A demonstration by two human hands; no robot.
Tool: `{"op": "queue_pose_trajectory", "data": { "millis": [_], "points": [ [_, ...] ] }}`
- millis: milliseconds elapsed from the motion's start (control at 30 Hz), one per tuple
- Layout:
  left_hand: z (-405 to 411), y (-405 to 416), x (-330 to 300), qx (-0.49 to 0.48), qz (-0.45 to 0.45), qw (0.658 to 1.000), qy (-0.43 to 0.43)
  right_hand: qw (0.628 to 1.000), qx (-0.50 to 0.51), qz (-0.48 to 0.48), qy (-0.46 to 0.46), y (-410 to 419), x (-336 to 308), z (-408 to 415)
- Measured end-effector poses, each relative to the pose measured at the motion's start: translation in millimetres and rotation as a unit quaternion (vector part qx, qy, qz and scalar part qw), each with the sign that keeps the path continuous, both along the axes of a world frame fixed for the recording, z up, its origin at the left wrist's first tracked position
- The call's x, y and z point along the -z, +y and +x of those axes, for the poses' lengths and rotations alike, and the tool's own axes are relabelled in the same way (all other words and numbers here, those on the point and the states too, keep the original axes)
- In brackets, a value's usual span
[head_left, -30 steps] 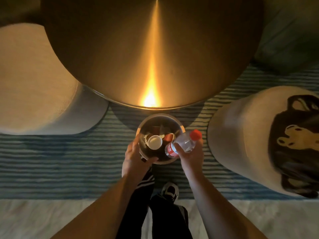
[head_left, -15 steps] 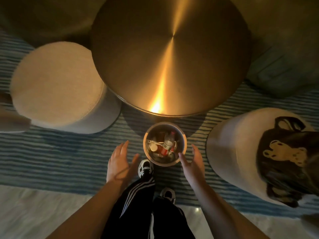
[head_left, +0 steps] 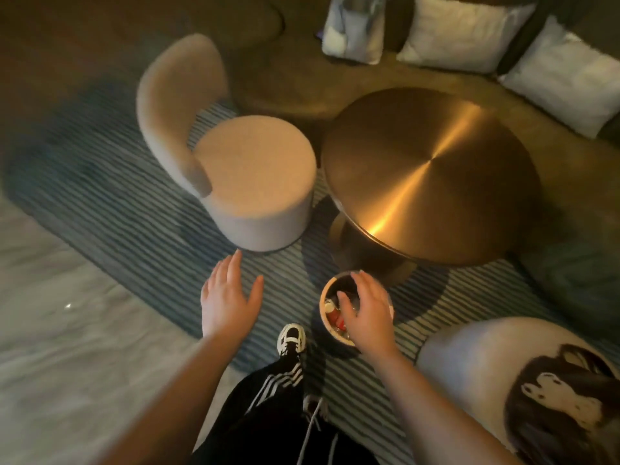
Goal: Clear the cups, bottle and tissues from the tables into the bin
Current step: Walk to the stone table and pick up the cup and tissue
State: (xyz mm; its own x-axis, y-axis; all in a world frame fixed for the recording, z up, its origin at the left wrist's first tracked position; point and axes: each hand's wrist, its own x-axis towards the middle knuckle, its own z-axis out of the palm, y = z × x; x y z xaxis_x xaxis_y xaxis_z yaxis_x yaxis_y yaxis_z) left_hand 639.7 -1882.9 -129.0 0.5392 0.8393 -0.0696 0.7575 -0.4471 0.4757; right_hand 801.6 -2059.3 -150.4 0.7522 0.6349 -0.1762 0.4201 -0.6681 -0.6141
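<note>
Both hands spread and holding nothing, the right one above the filled bin.

The right hand hangs over the mouth of the bin, its fingers relaxed and apart, gripping nothing; whether it touches the rim cannot be told. The left hand is held flat and wide over the striped rug, well apart from the bin, also holding nothing. Inside the bin, red and white rubbish shows under the right hand, too blurred to tell piece by piece. The bin stands on the rug just beside the base of the round brass surface, with a shoe near its left side. A beige round chair sits left of the surface, and white cushions lie beyond.
</note>
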Motion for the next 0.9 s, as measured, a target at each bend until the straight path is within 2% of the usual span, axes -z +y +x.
{"op": "queue_pose_trajectory", "data": {
  "millis": [333,467,667,900],
  "points": [
    [-142.0,57.2,-18.1,-0.214,0.012,0.977,0.015,0.974,-0.222,0.018,0.037,146.8,-31.2,-75.5],
    [-170.8,109.6,-11.1,-0.263,0.023,0.964,0.025,0.957,-0.288,0.016,0.012,230.1,-33.8,-98.5],
    [-201.3,258.2,8.4,-0.290,0.029,0.956,0.038,0.943,-0.329,0.017,-0.038,398.9,-17.5,-135.6],
    [-242.3,464.2,-9.3,-0.247,0.019,0.967,0.059,0.948,-0.315,0.000,-0.043,602.5,-34.1,-170.6]
  ]
}}
